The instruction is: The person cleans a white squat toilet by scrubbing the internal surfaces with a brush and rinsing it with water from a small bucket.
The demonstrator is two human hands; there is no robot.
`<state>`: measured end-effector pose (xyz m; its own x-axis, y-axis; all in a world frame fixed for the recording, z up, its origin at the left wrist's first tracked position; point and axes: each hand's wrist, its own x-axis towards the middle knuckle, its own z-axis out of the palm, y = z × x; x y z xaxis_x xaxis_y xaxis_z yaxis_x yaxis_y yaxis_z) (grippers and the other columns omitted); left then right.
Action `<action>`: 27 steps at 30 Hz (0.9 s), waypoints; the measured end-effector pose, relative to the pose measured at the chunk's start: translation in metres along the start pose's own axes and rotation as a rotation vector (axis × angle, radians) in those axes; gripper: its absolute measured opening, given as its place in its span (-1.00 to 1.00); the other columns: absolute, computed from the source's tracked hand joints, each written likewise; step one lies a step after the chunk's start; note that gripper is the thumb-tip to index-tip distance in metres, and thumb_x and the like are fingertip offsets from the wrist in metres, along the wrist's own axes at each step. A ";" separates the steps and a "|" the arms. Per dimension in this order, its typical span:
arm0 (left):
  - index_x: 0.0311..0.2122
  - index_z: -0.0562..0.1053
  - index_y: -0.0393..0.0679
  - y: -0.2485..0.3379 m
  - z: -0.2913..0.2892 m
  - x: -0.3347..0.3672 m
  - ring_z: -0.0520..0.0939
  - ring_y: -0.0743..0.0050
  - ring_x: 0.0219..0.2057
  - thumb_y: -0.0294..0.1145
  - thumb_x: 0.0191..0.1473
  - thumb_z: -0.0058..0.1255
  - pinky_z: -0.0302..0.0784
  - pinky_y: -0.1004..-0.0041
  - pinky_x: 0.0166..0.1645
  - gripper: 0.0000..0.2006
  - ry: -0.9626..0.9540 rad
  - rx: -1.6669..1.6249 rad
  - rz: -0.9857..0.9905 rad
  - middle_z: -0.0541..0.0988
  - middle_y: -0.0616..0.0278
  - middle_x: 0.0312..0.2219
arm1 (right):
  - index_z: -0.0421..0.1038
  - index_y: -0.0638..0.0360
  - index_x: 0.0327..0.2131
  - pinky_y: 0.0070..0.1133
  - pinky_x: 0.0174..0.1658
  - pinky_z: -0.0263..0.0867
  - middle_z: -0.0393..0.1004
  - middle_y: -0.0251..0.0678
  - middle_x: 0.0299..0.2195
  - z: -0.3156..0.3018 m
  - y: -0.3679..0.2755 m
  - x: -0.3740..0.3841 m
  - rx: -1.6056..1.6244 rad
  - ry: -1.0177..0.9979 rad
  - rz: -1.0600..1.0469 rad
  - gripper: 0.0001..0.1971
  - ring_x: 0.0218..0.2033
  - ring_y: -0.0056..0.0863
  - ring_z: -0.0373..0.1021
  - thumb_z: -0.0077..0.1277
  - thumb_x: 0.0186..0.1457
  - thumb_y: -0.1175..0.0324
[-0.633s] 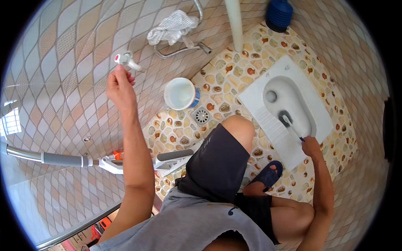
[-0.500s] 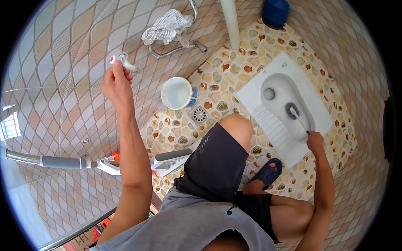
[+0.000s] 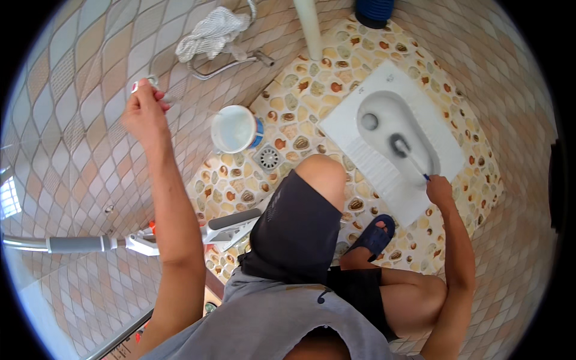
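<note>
My left hand (image 3: 147,114) is closed around the handle of a white wall tap (image 3: 135,87), which its fingers partly cover. A faint streak like thin water runs from the tap toward a white bucket (image 3: 234,129) on the floor, and pale liquid shows inside the bucket. My right hand (image 3: 440,191) grips the end of a toilet brush (image 3: 415,163) with a pale handle and a blue tip. The dark bristles rest inside the bowl of a white squat toilet (image 3: 339,123), near its round drain hole.
A floor drain (image 3: 269,158) sits beside the bucket. On the wall hang a white mesh cloth (image 3: 213,33) and a metal hose (image 3: 225,71). A pale pipe (image 3: 308,30) rises behind, near a blue container (image 3: 374,12). A grey-gripped folding frame (image 3: 78,244) stands at the left.
The whole view has shifted, so the scene sits farther left and higher. The faint streak by the bucket now shows. The brush head has moved slightly in the bowl; both hands keep their grips.
</note>
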<state>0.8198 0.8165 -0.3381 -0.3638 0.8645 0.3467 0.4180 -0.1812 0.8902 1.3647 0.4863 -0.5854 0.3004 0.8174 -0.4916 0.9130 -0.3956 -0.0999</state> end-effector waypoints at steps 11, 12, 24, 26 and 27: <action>-0.18 0.53 -0.20 0.007 0.075 -0.174 0.54 0.63 -0.50 -0.28 0.15 0.05 0.44 0.61 -0.40 -0.77 -0.859 -0.056 -0.123 0.57 0.29 -0.49 | 0.54 0.28 -0.34 -0.22 -0.12 0.37 0.53 0.04 -0.37 0.014 0.019 0.014 -0.073 -0.134 -0.146 -0.74 -0.31 0.06 0.46 -0.14 0.05 0.36; -0.12 0.51 -0.24 0.023 0.087 -0.205 0.61 0.52 -0.43 -0.30 0.09 0.10 0.50 0.54 -0.30 -0.71 -1.093 0.156 0.073 0.62 0.16 -0.40 | 0.53 0.28 -0.31 -0.24 -0.14 0.40 0.54 0.02 -0.35 0.015 -0.001 0.013 -0.037 -0.213 -0.136 -0.74 -0.27 0.00 0.48 -0.16 0.06 0.39; -0.39 0.48 -0.22 0.054 0.189 -0.358 0.62 0.04 -0.38 -0.32 0.02 0.06 0.52 0.17 -0.26 -0.83 -1.740 0.041 0.789 0.56 0.06 -0.47 | 0.54 0.27 -0.34 -0.27 -0.22 0.46 0.56 0.00 -0.32 -0.014 -0.047 0.037 -0.160 -0.080 0.051 -0.78 -0.27 -0.12 0.53 -0.11 0.02 0.46; -0.38 0.48 -0.21 0.071 0.186 -0.361 0.62 0.08 -0.40 -0.32 0.02 0.07 0.53 0.18 -0.32 -0.83 -1.673 -0.098 0.694 0.56 0.08 -0.48 | 0.51 0.26 -0.31 -0.27 -0.27 0.46 0.55 0.02 -0.36 -0.001 -0.040 0.054 -0.118 0.076 0.109 -0.78 -0.31 -0.10 0.52 -0.15 0.05 0.46; -0.38 0.48 -0.21 0.073 0.191 -0.362 0.62 0.08 -0.40 -0.32 0.02 0.07 0.53 0.18 -0.32 -0.83 -1.670 -0.109 0.696 0.56 0.08 -0.48 | 0.49 0.26 -0.27 -0.28 -0.32 0.47 0.54 0.05 -0.40 0.011 -0.045 0.060 -0.129 0.163 0.086 -0.77 -0.36 -0.09 0.52 -0.16 0.06 0.48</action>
<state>1.1406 0.5800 -0.4551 0.9909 0.1228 0.0558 0.0367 -0.6435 0.7646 1.3387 0.5486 -0.6205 0.4100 0.8439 -0.3459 0.9066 -0.4188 0.0529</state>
